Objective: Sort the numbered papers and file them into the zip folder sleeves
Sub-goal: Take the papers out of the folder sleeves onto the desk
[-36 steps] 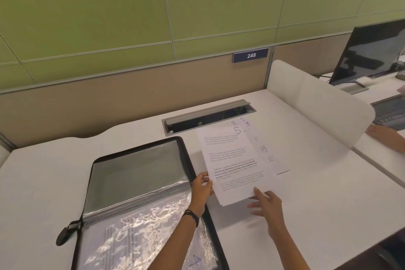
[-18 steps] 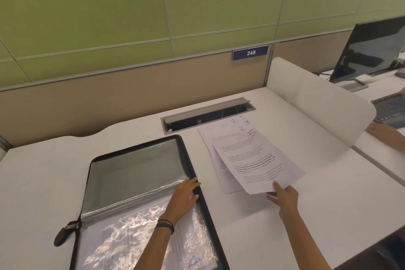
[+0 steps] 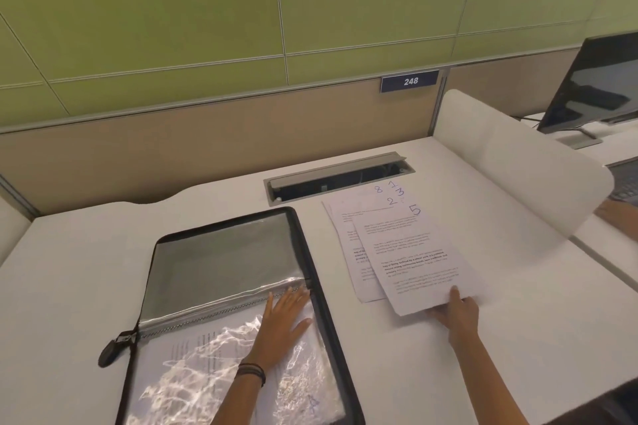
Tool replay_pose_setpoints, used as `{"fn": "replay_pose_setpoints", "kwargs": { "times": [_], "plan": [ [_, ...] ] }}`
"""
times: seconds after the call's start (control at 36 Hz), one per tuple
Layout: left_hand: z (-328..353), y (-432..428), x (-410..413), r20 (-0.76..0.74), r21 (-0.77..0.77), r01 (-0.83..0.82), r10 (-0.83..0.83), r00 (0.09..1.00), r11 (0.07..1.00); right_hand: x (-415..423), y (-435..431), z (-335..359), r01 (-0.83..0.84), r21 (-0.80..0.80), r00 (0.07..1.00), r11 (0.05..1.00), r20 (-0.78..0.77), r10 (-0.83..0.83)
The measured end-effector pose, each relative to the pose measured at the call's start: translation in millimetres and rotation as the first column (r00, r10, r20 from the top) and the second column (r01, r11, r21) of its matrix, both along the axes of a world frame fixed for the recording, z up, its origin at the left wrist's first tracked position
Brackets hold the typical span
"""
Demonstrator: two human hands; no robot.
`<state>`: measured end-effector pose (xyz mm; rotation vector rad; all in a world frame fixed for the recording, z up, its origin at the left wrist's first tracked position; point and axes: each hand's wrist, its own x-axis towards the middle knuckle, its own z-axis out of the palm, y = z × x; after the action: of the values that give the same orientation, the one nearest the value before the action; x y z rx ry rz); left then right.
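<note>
The zip folder (image 3: 221,286) lay open on the table (image 3: 518,338), left of the loose papers (image 3: 397,245), well apart from nothing but a strip of bare surface. Its near sleeve (image 3: 193,373), crinkled clear plastic, already held at least one printed sheet, so the filing looked begun but far from finished. The far sleeve appeared grey and empty, though glare made that hard to judge.

The left hand (image 3: 283,324) rested flat, fingers spread, on the near sleeve by the zip track, holding nothing. The right hand (image 3: 457,312) had its grip closed on the near edge of the top sheet (image 3: 414,262), the one marked 5, thumb on top and fingers beneath; the sheet lay skewed across the fanned pile. Handwritten numbers 8, 1, 3 and 2 showed at the far corners of the sheets below, out of order.

By that count, at least five papers remained unfiled, and their sorting seemed still unfinished.
</note>
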<state>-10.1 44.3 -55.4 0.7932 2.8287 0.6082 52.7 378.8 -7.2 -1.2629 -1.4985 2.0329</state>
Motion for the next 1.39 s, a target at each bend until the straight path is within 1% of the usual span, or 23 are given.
{"fn": "replay_pose_setpoints", "kwargs": {
  "times": [0.14, 0.19, 0.28, 0.33, 0.39, 0.42, 0.47, 0.5, 0.56, 0.61, 0.64, 0.69, 0.75, 0.81, 0.92, 1.0, 1.08, 1.11, 1.17, 1.25, 1.31, 1.33, 1.39],
  "plan": [
    [4, 1, 2, -0.024, -0.036, -0.001, 0.0, 1.0, 0.999, 5, -10, -11, 0.071, -0.03, 0.997, 0.997, 0.017, -0.07],
    [3, 2, 3, -0.012, -0.037, 0.003, -0.003, 1.0, 0.999, 8, -16, -13, 0.086, -0.007, 0.996, 0.996, 0.032, -0.086],
    [6, 2, 4, 0.008, -0.059, 0.013, -0.012, 1.0, 0.998, 12, -28, -13, 0.09, 0.076, 0.993, 0.993, 0.072, -0.096],
    [9, 1, 2, 0.071, -0.057, 0.031, -0.027, 0.997, 0.998, 14, -39, -10, 0.013, 0.112, 0.997, 0.994, 0.075, -0.021],
    [13, 0, 2, 0.115, -0.036, 0.057, -0.053, 0.992, 0.998, 16, -51, -5, -0.15, 0.134, 0.987, 0.98, 0.077, 0.141],
    [13, 0, 3, 0.139, -0.027, 0.07, -0.066, 0.988, 0.997, 17, -57, -1, -0.257, 0.15, 0.965, 0.955, 0.09, 0.246],
    [13, -3, 7, 0.179, -0.001, 0.083, -0.082, 0.981, 0.997, 17, -70, 9, -0.483, 0.17, 0.876, 0.859, 0.111, 0.47],
    [12, -5, 10, 0.194, 0.006, 0.083, -0.083, 0.978, 0.997, 17, -78, 14, -0.593, 0.165, 0.805, 0.788, 0.12, 0.581],
    [13, -7, 15, 0.213, -0.002, 0.082, -0.08, 0.974, 0.997, 17, -92, 23, -0.782, 0.131, 0.623, 0.609, 0.164, 0.765],
    [14, -7, 22, 0.225, -0.014, 0.082, -0.077, 0.971, 0.997, 16, -106, 28, -0.902, 0.093, 0.431, 0.421, 0.243, 0.869],
    [14, -7, 27, 0.226, -0.014, 0.087, -0.081, 0.971, 0.996, 15, -112, 29, -0.935, 0.08, 0.353, 0.345, 0.285, 0.891],
    [11, -9, 33, 0.217, -0.019, 0.107, -0.101, 0.971, 0.994, 14, -125, 28, -0.967, 0.054, 0.252, 0.249, 0.351, 0.902],
    [7, -10, 35, 0.19, -0.042, 0.123, -0.113, 0.975, 0.992, 13, -136, 28, -0.974, 0.031, 0.218, 0.223, 0.37, 0.903],
    [5, -10, 36, 0.175, -0.032, 0.108, -0.101, 0.979, 0.994, 13, -144, 30, -0.978, 0.004, 0.199, 0.211, 0.347, 0.917],
    [8, -15, 43, 0.184, 0.139, 0.032, -0.057, 0.981, 0.99, 13, -151, 33, -0.986, -0.006, 0.154, 0.165, 0.325, 0.933],
    [16, -20, 53, 0.265, 0.26, -0.122, 0.05, 0.963, 0.958, 12, -151, 32, -0.983, 0.077, 0.184, 0.167, 0.389, 0.903],
    [17, -23, 59, 0.31, 0.279, -0.251, 0.16, 0.937, 0.927, 7, -149, 32, -0.975, 0.157, 0.211, 0.155, 0.459, 0.863],
    [16, -24, 60, 0.305, 0.281, -0.281, 0.193, 0.933, 0.917, 6, -148, 33, -0.979, 0.149, 0.192, 0.137, 0.465, 0.864],
    [15, -25, 60, 0.3, 0.304, -0.344, 0.254, 0.92, 0.888, 5, -149, 37, -0.993, 0.071, 0.12, 0.098, 0.441, 0.89],
    [20, -25, 59, 0.308, 0.342, -0.393, 0.293, 0.905, 0.854, 6, -151, 45, -0.999, -0.052, -0.018, -0.001, 0.322, 0.947],
    [26, -25, 56, 0.294, 0.347, -0.379, 0.284, 0.913, 0.858, 10, -152, 51, -0.994, -0.057, -0.104, -0.093, 0.234, 0.967],
    [29, -25, 55, 0.289, 0.345, -0.372, 0.28, 0.915, 0.862, 11, -154, 53, -0.992, -0.047, -0.128, -0.121, 0.201, 0.971],
    [34, -26, 52, 0.28, 0.34, -0.373, 0.286, 0.917, 0.863, 11, -157, 54, -0.99, -0.025, -0.14, -0.138, 0.168, 0.976]
  ]
}}
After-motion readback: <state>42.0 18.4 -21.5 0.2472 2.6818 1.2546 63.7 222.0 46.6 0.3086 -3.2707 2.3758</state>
